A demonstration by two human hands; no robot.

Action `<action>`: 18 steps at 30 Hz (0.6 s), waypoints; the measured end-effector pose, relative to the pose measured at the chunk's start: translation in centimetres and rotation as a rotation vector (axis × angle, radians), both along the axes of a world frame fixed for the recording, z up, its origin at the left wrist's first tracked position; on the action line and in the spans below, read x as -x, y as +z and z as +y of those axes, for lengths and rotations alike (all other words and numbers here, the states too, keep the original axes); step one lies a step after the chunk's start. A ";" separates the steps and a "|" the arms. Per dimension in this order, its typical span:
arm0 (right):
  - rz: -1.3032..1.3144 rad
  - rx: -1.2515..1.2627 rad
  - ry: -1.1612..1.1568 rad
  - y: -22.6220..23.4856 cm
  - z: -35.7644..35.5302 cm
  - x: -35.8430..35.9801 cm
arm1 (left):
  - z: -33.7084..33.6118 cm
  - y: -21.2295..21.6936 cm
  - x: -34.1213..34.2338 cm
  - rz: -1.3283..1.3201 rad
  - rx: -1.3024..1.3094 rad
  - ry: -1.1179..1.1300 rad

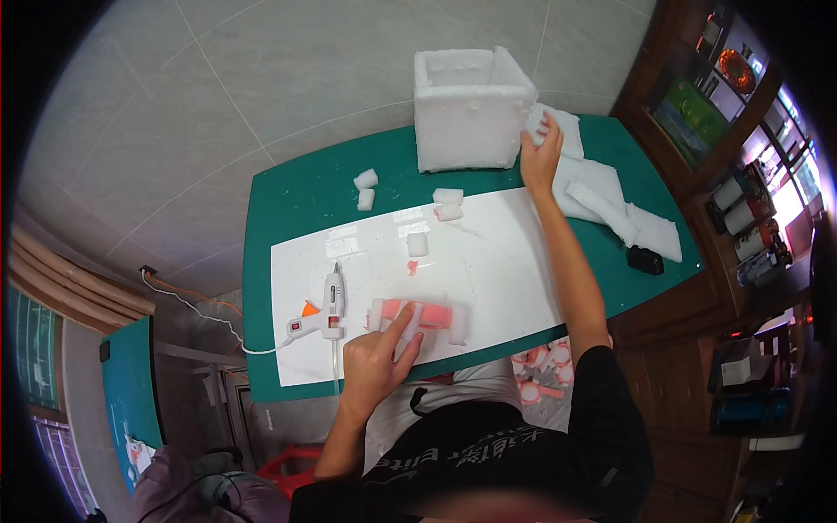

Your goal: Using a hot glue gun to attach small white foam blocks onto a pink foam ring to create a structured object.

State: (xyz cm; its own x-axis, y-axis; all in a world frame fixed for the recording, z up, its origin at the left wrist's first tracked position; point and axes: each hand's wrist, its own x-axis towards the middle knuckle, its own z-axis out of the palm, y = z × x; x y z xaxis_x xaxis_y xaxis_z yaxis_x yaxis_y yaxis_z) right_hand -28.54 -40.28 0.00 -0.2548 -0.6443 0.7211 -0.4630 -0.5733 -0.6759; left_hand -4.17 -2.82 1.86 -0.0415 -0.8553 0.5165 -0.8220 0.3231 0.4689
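Observation:
My left hand [377, 353] is at the front of the white sheet, its index finger and thumb pinching a white strip on a small pink and white foam piece [433, 315]. This piece has a pink middle and white blocks at its ends. Reaching far to the right, my right hand [542, 155] has its fingers apart beside an open-topped white foam box [466, 126]. Its fingertips are over a white foam sheet [565, 131] behind the box's corner; whether they touch it I cannot tell. A white glue gun [331, 301] with an orange trigger lies left of my left hand.
Small white foam blocks [366, 199] and a pink scrap [412, 268] lie about the white sheet [501, 261] on the green table. White foam slabs [597, 187] and a black object [644, 260] are at the right. The glue gun's cord [261, 351] runs off left. Pink-and-white pieces [540, 370] lie below the front edge.

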 end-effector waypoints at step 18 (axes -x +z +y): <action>0.648 -0.334 -0.094 9.8 -7.7 -1.0 | 0.4 0.0 0.5 -0.004 0.013 -0.063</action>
